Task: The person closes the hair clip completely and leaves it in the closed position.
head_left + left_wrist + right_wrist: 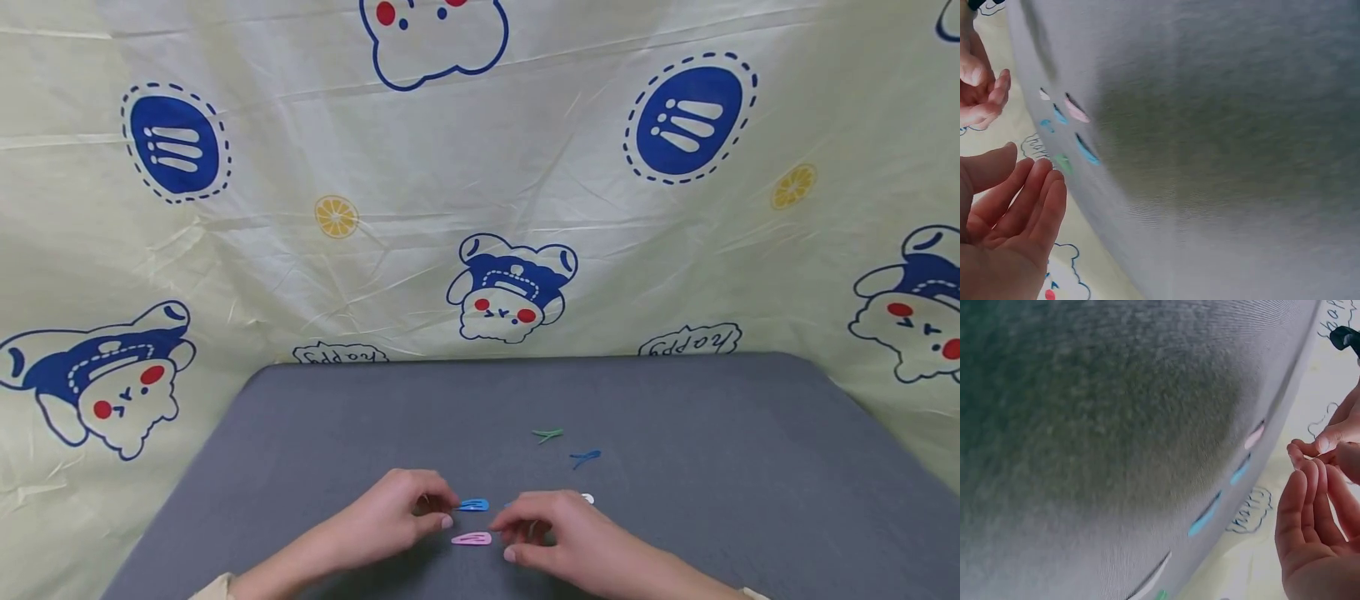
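Clip nearest the left grip (397, 512): light blue clip (475, 505), flat on the surface (360, 425), directly right of the left fingertips; its left end reaches them in the head view, though whether they touch cannot be told.
Long axis of the light blue clip: left to right, one end toward the left grip, the other toward the right grip (562, 533); the left is the nearer hand.
Left grip: fingers loosely bent, thumb parted from them by a plain gap in the left wrist view; nothing visible is held.
Right grip: fingers relaxed, forefinger and thumb apart in the head view, nothing seen in hold; it stands right of the light blue clip, fingertips facing left.
Pink clip (471, 539): on the near side of the light blue clip, apart from it and roughly parallel; it lies between the two hands, just beside both, and which is nearer is too close to judge.
Half-hidden blue clip (507, 504): a sliver at the far edge of the right grip, the rest covered.
White clip (588, 498): just past the far side of the right grip, partly covered.
Green clip (548, 433) and dark blue clip (587, 455): farther off, beyond both hands, dark blue to the right and nearer; the right hand is closer to them.
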Motion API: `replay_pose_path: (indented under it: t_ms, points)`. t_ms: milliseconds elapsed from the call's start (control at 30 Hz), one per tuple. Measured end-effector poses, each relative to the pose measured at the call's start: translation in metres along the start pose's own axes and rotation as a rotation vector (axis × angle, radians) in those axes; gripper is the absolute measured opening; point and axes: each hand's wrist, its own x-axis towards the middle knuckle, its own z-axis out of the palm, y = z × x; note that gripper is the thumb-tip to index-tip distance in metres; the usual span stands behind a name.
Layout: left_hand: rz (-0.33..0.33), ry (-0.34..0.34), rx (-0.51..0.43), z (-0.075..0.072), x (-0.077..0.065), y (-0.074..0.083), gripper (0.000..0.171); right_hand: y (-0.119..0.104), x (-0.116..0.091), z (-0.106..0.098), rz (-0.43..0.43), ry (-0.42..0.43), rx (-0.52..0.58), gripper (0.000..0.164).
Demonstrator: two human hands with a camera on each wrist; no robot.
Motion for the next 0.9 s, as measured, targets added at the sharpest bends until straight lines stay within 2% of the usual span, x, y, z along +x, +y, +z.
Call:
replay_pose_path:
  t_ms: [133,233,400,567,700,900]
  points:
    - [0.014,0.016,0.005,-0.001,0.009,0.006,0.011,-0.002,-0.005,-0.009,0.053,-0.012,0.013,0.023]
    - [0.017,0.034,0.019,0.0,0.017,0.007,0.011,-0.003,-0.008,-0.016,0.051,0.008,0.0,0.024]
    - [-0.021,0.019,0.023,0.004,0.033,0.007,0.013,-0.002,-0.012,-0.029,0.01,0.093,-0.097,0.019]
    - [-0.054,-0.036,0.011,0.007,0.053,0.006,0.016,0.003,-0.012,-0.043,0.077,0.137,-0.168,0.018]
    - [-0.044,-0.046,0.009,0.007,0.068,0.003,0.018,0.011,-0.013,-0.053,0.082,0.16,-0.22,0.02]
    - [-0.016,-0.017,0.072,0.009,0.086,-0.004,0.018,0.026,-0.01,-0.07,0.048,0.222,-0.307,0.02]
